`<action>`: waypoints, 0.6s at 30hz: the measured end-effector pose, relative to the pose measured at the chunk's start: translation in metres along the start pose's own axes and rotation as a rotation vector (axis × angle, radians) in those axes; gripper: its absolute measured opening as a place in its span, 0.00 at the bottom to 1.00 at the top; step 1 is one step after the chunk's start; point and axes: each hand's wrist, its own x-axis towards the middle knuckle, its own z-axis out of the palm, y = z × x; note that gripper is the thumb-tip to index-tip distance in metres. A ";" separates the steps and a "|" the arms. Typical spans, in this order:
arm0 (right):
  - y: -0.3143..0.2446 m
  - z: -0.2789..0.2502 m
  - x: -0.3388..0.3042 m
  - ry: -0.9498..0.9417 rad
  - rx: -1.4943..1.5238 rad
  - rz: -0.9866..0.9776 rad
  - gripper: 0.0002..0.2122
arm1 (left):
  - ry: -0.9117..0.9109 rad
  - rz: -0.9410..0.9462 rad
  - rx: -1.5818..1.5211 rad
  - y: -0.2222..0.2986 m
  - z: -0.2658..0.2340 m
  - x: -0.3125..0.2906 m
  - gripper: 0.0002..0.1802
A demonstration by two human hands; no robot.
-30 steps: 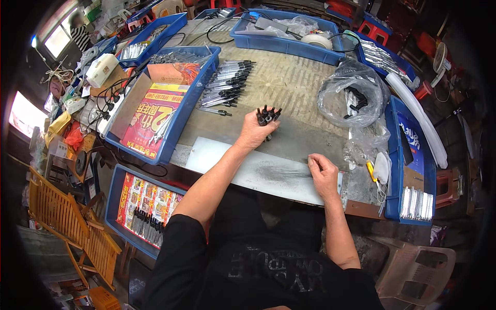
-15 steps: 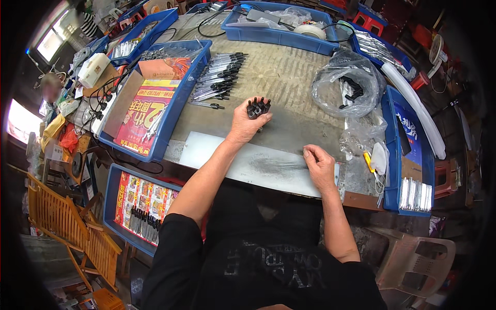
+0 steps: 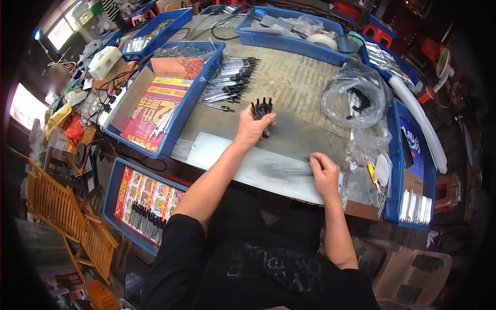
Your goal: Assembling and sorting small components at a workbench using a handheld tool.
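Observation:
My left hand (image 3: pixel 251 127) is closed around a bundle of several pens (image 3: pixel 262 109) above the middle of the table. Their black ends stick up past my fingers, and a dark part shows below my thumb. My right hand (image 3: pixel 325 175) rests by the right part of a white board (image 3: pixel 232 161) at the table's near edge. Its fingers are curled in toward the thumb; whether anything small is between them is hidden. Beyond my left hand lies a row of clear pens (image 3: pixel 231 77) with black ends.
At the left stands a blue tray (image 3: pixel 164 150) with printed card; a lower blue tray (image 3: pixel 111 217) holds black-ended pens. A plastic bag (image 3: pixel 336 103) with black parts, a yellow-handled tool (image 3: pixel 371 172) and another blue tray (image 3: pixel 395 206) lie right. A far blue bin (image 3: pixel 289 45) holds bags.
The view has shifted a little, so the table sits slightly farther right. The pen bundle in my left hand has turned, and its lower part now shows under my thumb. My right hand stays nearly still.

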 end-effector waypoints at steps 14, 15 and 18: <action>0.003 0.001 -0.002 0.012 0.016 -0.007 0.06 | -0.004 0.047 0.156 -0.017 0.010 0.001 0.11; 0.005 0.001 -0.001 0.009 0.017 -0.009 0.06 | -0.003 0.071 0.162 -0.018 0.010 0.002 0.12; 0.009 0.002 0.000 0.019 0.033 -0.004 0.06 | 0.000 0.119 0.174 -0.020 0.011 0.003 0.13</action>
